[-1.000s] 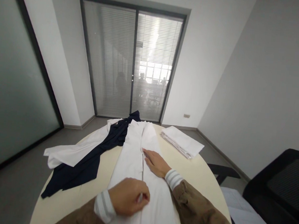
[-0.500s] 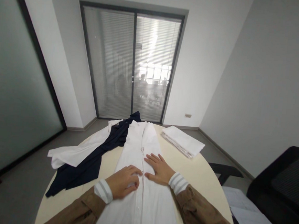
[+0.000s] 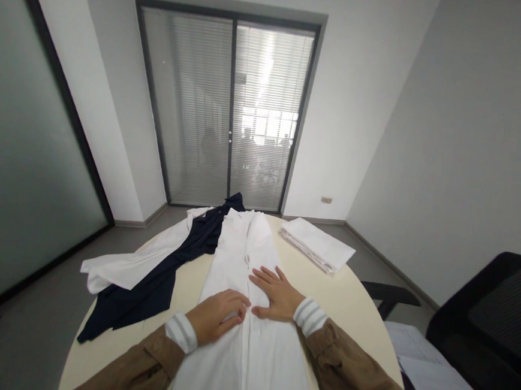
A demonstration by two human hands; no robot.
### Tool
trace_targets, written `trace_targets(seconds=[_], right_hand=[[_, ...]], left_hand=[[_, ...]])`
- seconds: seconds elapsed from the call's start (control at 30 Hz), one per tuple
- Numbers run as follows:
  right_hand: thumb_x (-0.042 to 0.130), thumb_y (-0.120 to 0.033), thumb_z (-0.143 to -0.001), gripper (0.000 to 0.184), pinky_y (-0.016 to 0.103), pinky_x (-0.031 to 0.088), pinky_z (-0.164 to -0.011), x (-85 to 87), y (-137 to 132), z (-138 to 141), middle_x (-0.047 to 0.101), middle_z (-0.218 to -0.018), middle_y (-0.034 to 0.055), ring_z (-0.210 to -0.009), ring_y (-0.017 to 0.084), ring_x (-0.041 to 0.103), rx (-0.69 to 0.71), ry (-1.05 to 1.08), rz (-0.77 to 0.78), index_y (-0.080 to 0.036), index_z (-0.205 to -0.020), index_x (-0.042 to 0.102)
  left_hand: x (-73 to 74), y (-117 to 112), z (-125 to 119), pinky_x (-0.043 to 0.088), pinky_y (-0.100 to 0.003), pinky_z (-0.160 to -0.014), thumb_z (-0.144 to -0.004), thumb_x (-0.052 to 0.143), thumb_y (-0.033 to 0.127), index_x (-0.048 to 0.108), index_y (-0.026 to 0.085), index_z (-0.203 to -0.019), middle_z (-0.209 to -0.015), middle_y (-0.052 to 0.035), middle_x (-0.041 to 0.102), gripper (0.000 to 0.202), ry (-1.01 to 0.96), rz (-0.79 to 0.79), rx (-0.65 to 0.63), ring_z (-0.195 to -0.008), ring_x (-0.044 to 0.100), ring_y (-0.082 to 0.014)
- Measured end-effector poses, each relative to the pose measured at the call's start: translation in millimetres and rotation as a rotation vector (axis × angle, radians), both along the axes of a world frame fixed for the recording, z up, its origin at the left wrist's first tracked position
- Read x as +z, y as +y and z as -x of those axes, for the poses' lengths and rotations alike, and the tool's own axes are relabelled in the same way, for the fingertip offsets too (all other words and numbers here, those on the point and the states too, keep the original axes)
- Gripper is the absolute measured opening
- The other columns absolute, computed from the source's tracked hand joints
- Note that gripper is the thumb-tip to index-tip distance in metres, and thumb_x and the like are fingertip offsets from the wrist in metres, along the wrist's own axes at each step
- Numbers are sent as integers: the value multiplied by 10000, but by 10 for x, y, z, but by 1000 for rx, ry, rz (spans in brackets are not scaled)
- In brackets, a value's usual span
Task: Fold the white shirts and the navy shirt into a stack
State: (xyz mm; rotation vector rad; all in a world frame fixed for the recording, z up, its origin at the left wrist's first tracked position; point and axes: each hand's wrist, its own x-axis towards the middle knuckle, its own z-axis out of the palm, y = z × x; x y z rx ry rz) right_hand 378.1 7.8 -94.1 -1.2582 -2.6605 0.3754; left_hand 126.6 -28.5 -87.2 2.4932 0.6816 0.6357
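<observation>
A long white shirt lies lengthwise on the round table, its front strip running down the middle toward me. My left hand is closed at that strip, thumb and fingers pinched together on the cloth. Beside it, my right hand rests flat on the shirt with fingers spread, its fingertips near the strip. Whatever lies under the two palms is hidden.
To the left, a dark navy garment and another white garment lie across the cream table. A folded white cloth sits at the back right. A black chair and papers stand beyond the right edge.
My left fingers have drawn closer together on the shirt's front strip, and the hand has shifted slightly right. My right hand stays spread in nearly the same place.
</observation>
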Motion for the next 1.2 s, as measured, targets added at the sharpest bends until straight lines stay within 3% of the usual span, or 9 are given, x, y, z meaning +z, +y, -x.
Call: trace_targets(seconds=[0.1, 0.2, 0.33, 0.47, 0.63, 0.73, 0.83, 0.97, 1.2], right_hand=[[602, -712, -754, 929, 590, 47, -1177, -26, 22, -9, 273, -1591, 91, -1478, 339, 180, 4, -11, 32, -288, -1524, 301], [603, -714, -753, 931, 586, 51, -1178, -39, 23, -18, 260, -1597, 85, -1479, 340, 174, -4, -28, 46, -291, -1524, 300], [596, -714, -757, 924, 582, 100, -1169, -9, -14, -41, 271, -1595, 102, -1470, 349, 190, 16, -41, 39, -286, -1522, 307], [559, -626, -834, 707, 538, 250, -1109, 74, -74, -37, 432, -1504, 116, -1370, 329, 365, 12, -17, -28, -270, -1435, 451], [541, -445, -884, 476, 458, 346, -1013, 153, -162, 16, 550, -1362, 99, -1222, 282, 462, -23, 32, -121, -232, -1309, 542], [532, -351, -887, 404, 429, 368, -986, 157, -152, 28, 569, -1324, 81, -1194, 265, 469, -13, 59, -121, -241, -1274, 562], [421, -240, -932, 300, 382, 400, -958, 132, -28, 10, 640, -1185, 61, -1095, 225, 530, -4, 130, -89, -232, -1146, 631], [407, -202, -930, 280, 326, 449, -870, 96, 292, -48, 690, -1012, 63, -947, 199, 607, -94, 172, -7, -197, -1066, 652], [459, -136, -899, 359, 314, 438, -887, 207, 984, -113, 646, -1212, 79, -1047, 218, 631, -438, 42, -133, -230, -1220, 590]], left_hand=[[0, -16, -19, 422, -375, -1044, -954, 450, 207, 578, 201, -956, -1256, -101, 596, 128, -45, 6, 60, -1196, 527, -203], [-39, -103, -84, 351, -441, -1115, -888, 533, 169, 591, 215, -956, -1368, -80, 539, 101, 115, -44, 40, -1311, 437, -243], [-48, -236, -173, 217, -524, -1183, -817, 585, 151, 558, 211, -1099, -1511, -102, 399, 290, 263, -89, 49, -1420, 298, -291], [-22, -205, -155, 265, -451, -1182, -843, 581, 219, 518, 193, -1207, -1525, -129, 380, 370, 225, -84, 59, -1414, 328, -257], [-82, -112, -126, 214, -575, -1167, -890, 556, 354, 336, 176, -1475, -1598, -168, 232, 650, 348, -106, 226, -1473, 184, -345], [-62, -86, -194, 277, -575, -1134, -891, 557, 412, 333, 172, -1493, -1570, -188, 294, 685, 432, -90, 236, -1442, 263, -367], [-6, -20, -299, 292, -572, -1124, -859, 603, 433, 385, 174, -1470, -1553, -194, 328, 698, 418, -139, 246, -1422, 297, -382], [-17, 66, -376, 262, -610, -1122, -842, 622, 435, 373, 235, -1485, -1607, -163, 201, 719, 417, -156, 185, -1451, 213, -410], [-73, 60, -286, 309, -625, -1080, -817, 608, 582, 398, 319, -1468, -1598, -146, 241, 733, 379, -155, 105, -1407, 296, -437]])
